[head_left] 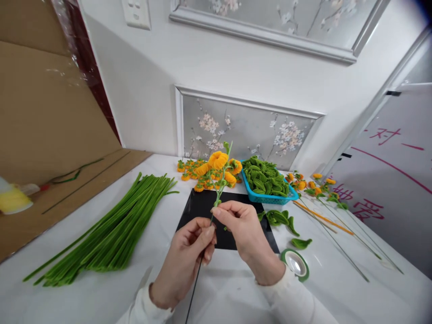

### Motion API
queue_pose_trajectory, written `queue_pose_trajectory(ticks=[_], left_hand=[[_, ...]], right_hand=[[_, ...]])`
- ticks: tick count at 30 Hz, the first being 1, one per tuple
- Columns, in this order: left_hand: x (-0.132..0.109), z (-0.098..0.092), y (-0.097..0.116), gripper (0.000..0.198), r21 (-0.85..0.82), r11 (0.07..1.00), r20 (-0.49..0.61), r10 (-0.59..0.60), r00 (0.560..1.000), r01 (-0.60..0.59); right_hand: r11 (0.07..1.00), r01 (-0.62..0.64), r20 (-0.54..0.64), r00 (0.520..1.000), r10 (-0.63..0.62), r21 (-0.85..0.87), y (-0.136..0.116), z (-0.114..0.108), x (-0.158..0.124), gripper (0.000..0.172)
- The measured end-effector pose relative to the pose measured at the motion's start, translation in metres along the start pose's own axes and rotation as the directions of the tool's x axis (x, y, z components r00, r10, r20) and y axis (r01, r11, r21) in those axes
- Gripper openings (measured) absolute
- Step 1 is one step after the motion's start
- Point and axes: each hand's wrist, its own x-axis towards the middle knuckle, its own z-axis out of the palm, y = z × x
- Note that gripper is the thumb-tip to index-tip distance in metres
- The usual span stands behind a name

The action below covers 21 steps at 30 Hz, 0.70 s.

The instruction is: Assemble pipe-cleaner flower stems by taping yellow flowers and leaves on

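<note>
Two hands pinch one flowered stem (219,185) over the bench's (340,288) near edge: left hand (187,263) below, right hand (248,236) just above.

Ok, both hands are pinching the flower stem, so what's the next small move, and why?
Probably the right hand winds the green covering one turn lower while the left hand pinches the wire: green stops at the fingertips, and the wire below looks bare.

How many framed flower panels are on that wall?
2. One panel sits low on the wall, behind the pile of orange flowers; the other panel is higher up, cut off by the picture's top edge.
</note>
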Motion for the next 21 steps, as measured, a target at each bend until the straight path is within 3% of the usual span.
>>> queue_pose_trajectory(ticks=[6, 10, 15, 21], left_hand=[[0.004, -0.001, 0.0, 0.02, -0.079, 0.996, -0.004, -0.05, 0.999, 0.05], [0.005, -0.004, 0.0, 0.017, -0.189, 0.975, 0.023, -0.113, 0.993, 0.116], [0.004, -0.008, 0.001, 0.017, -0.276, 0.946, 0.081, -0.153, 0.985, 0.17], [0.002, -0.011, 0.002, 0.014, -0.35, 0.914, 0.143, -0.165, 0.976, 0.206]], right_hand=[[0.986, -0.06, -0.055, 0.996, 0.069, 0.158, 0.003, 0.01, 0.0, 0.019], [0.962, -0.096, 0.02, 0.995, 0.094, 0.255, 0.004, 0.012, -0.001, 0.018], [0.977, -0.082, 0.104, 0.993, 0.062, 0.199, 0.004, 0.007, -0.001, 0.017], [0.93, -0.221, 0.248, 0.957, 0.149, 0.294, 0.003, 0.002, -0.001, 0.018]])
